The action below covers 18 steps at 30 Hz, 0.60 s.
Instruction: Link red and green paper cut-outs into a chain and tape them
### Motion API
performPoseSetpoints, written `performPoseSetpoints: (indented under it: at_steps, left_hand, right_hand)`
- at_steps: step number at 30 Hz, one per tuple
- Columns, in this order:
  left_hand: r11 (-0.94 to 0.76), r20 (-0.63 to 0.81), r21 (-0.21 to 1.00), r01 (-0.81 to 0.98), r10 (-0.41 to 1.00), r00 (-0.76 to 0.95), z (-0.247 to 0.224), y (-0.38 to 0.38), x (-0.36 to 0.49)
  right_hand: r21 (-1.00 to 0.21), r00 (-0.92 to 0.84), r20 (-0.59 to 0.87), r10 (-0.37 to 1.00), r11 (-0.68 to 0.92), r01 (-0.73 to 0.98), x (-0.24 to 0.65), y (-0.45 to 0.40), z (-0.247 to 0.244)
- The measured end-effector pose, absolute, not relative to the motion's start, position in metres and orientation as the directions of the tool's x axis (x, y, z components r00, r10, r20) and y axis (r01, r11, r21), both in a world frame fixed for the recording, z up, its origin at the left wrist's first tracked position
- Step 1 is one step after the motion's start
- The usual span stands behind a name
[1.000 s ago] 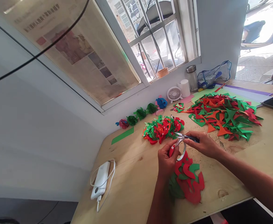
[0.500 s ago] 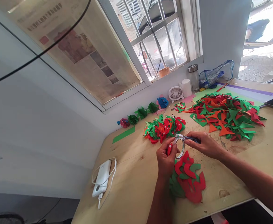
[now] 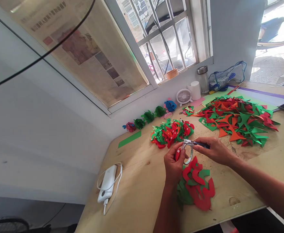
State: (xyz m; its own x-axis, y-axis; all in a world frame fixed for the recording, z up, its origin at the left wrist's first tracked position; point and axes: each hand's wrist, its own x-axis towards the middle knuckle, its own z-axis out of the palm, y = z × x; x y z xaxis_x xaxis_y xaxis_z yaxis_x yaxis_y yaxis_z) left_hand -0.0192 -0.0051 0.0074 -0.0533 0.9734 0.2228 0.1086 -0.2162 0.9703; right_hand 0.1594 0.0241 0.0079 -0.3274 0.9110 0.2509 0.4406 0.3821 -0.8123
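Note:
My left hand (image 3: pixel 173 163) pinches a roll of white tape (image 3: pixel 191 156) and a curved red paper piece (image 3: pixel 178 154). My right hand (image 3: pixel 213 149) is closed round dark-handled scissors (image 3: pixel 190 142), whose silver end touches the strip at the top of the roll. Below the hands lies a loose pile of curved red and green paper pieces (image 3: pixel 201 181). Just behind them sits a heap of similar pieces with small white squares on them (image 3: pixel 169 132). The left fingers partly hide the red piece.
Jagged red, orange and green scraps (image 3: pixel 241 119) pile up at the right. A white power bank (image 3: pixel 108 183) with its cable lies left. Along the wall stand folded paper shapes (image 3: pixel 148 116), a small fan (image 3: pixel 184 97), a white cylinder (image 3: pixel 194 90) and a glass jar (image 3: pixel 203 80).
The view has shifted slightly, moving the table things a little rightward. Both hands keep almost the same pose, with the scissors still at the tape.

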Motion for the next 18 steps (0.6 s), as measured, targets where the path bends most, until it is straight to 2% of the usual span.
performPoseSetpoints:
  at_steps: [11,18]
  left_hand:
    - [-0.192,0.201,0.973,0.126,0.978,-0.057,0.0085,-0.0059,-0.0185]
    - [-0.197,0.204,0.973,0.12,0.978,-0.043,0.0085,-0.0058,-0.0186]
  right_hand:
    - [-0.809,-0.311,0.29,0.905,0.405,0.426,0.1596,0.0244,0.0068]
    - [-0.806,-0.289,0.259,0.922,0.371,0.462,0.1598,0.0246,0.005]
